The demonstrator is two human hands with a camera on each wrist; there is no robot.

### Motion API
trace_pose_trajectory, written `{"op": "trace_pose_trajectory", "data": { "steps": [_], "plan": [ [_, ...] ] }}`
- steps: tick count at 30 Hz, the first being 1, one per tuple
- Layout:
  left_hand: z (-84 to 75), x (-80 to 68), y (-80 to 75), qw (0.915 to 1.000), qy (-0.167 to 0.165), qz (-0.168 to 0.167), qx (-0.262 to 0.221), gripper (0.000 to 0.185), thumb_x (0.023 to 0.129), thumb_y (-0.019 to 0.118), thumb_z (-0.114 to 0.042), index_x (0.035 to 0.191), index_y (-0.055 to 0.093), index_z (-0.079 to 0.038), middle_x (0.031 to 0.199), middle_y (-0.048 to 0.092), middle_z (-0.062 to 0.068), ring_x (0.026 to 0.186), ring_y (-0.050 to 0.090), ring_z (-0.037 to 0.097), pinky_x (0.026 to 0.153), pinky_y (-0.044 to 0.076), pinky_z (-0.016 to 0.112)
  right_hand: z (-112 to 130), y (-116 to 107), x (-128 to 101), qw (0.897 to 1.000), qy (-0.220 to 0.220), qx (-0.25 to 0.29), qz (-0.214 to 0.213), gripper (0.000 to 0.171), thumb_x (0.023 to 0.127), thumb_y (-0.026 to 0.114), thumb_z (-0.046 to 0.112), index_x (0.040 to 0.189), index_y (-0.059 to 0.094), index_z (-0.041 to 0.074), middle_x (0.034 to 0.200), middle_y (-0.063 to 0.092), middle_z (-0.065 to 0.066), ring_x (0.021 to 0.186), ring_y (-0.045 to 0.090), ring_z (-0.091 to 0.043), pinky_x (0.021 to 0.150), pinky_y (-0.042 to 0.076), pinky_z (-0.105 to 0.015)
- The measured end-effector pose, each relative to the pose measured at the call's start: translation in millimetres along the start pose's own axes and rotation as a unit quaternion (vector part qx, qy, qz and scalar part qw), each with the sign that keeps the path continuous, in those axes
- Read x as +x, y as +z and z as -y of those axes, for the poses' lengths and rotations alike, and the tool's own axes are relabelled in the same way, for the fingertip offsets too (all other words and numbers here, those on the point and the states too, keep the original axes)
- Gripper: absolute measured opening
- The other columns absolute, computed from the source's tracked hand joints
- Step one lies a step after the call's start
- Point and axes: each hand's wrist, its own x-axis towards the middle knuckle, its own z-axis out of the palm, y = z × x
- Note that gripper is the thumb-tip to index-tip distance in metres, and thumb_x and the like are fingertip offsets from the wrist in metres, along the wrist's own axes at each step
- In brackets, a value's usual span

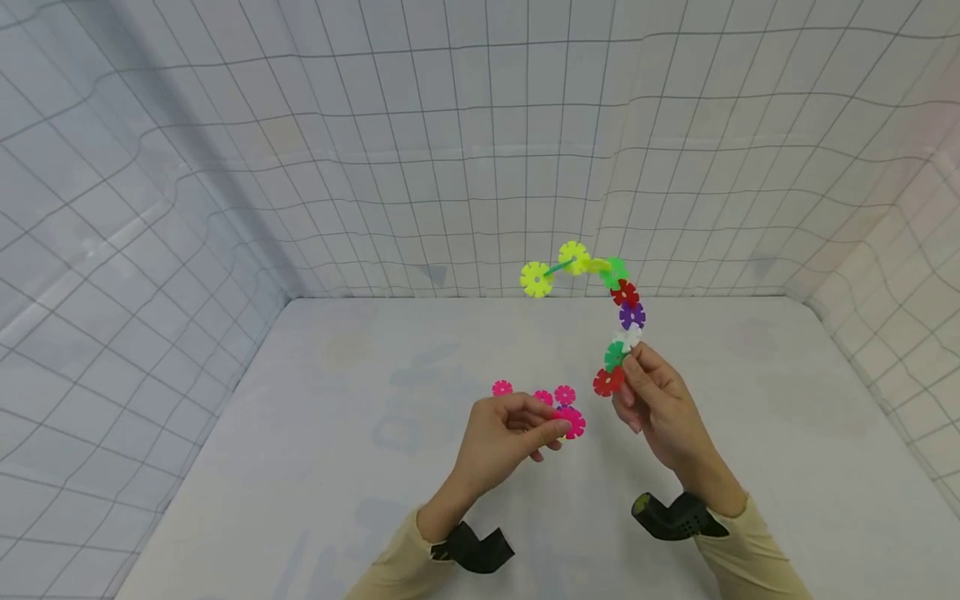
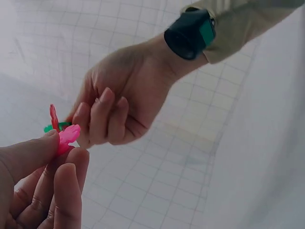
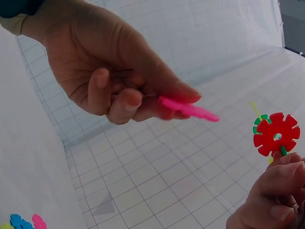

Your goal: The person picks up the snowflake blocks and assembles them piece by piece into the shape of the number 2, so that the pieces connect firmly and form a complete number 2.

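Observation:
In the head view my left hand pinches a pink notched flower-shaped disc between thumb and fingers. My right hand holds a curved chain of interlocking discs near its lower end, by the green and white pieces. That chain rises and bends left, through purple, red, green and yellow discs, to a yellow end disc. A red disc forms the lower end, facing the left hand. The pink disc is close to this red end; in the right wrist view a gap separates them.
Behind the left hand, loose pink discs lie on the white table. Blue and pink ones show at the corner of the right wrist view. White grid-lined sheeting surrounds the table at the back and sides.

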Motion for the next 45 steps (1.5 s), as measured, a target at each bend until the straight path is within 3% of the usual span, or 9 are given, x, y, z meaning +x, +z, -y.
{"op": "trace_pose_trajectory", "data": {
  "steps": [14, 21, 23, 30, 36, 45],
  "plan": [
    [-27.0, -10.2, 4.9, 0.9996, -0.004, -0.019, -0.02, 0.01, 0.082, 0.074, -0.004, 0.091, 0.071, 0.0, 0.078, 0.071, 0.008, 0.061, 0.067, 0.019, 0.051, 0.053, 0.033, -0.5, 9.2, -2.7, 0.999, 0.008, -0.021, 0.035, 0.016, 0.104, 0.031, 0.007, 0.102, 0.047, 0.008, 0.068, 0.037, -0.006, 0.048, 0.035, -0.017, 0.04, 0.025, -0.031],
    [-50.5, -13.6, 5.0, 0.9995, 0.01, -0.02, -0.023, 0.008, 0.083, 0.071, -0.001, 0.088, 0.069, 0.005, 0.075, 0.07, 0.014, 0.059, 0.066, 0.021, 0.049, 0.051, 0.031, -1.4, 12.0, -3.6, 0.999, 0.009, -0.021, 0.046, 0.017, 0.104, 0.031, 0.008, 0.103, 0.048, 0.008, 0.067, 0.038, -0.007, 0.048, 0.034, -0.019, 0.04, 0.027, -0.031],
    [-51.1, -14.0, 4.7, 0.9995, 0.011, -0.021, -0.023, 0.008, 0.083, 0.072, -0.001, 0.088, 0.069, 0.005, 0.076, 0.07, 0.013, 0.059, 0.066, 0.02, 0.049, 0.051, 0.03, -1.6, 12.4, -3.5, 0.999, 0.003, -0.02, 0.048, 0.018, 0.104, 0.03, 0.007, 0.104, 0.049, 0.008, 0.067, 0.037, -0.007, 0.048, 0.034, -0.019, 0.039, 0.026, -0.031],
    [-23.9, -10.9, 5.0, 0.9993, 0.017, -0.023, -0.025, 0.009, 0.082, 0.074, -0.007, 0.089, 0.071, -0.001, 0.077, 0.071, 0.007, 0.059, 0.067, 0.02, 0.047, 0.051, 0.031, -2.9, 11.2, -3.8, 0.998, -0.001, -0.018, 0.056, 0.019, 0.104, 0.03, 0.007, 0.107, 0.049, 0.008, 0.068, 0.039, -0.007, 0.049, 0.036, -0.017, 0.04, 0.029, -0.028],
    [-25.3, -12.4, 5.1, 0.999, 0.031, -0.02, -0.027, 0.011, 0.083, 0.075, -0.011, 0.089, 0.071, -0.003, 0.075, 0.07, 0.006, 0.058, 0.066, 0.022, 0.047, 0.05, 0.031, -4.0, 9.3, -4.9, 0.996, -0.002, 0.02, 0.087, 0.025, 0.105, 0.028, 0.008, 0.116, 0.05, 0.01, 0.069, 0.038, -0.007, 0.048, 0.036, -0.016, 0.041, 0.027, -0.028],
    [-29.2, -15.3, 5.0, 0.9989, 0.039, -0.014, -0.022, 0.012, 0.082, 0.075, -0.011, 0.089, 0.071, -0.002, 0.076, 0.07, 0.006, 0.059, 0.066, 0.021, 0.049, 0.052, 0.032, -3.3, 9.9, -3.3, 0.985, -0.01, 0.102, 0.142, 0.029, 0.105, 0.023, 0.01, 0.12, 0.047, 0.006, 0.07, 0.035, -0.007, 0.046, 0.032, -0.018, 0.041, 0.02, -0.03]
  ]
}}
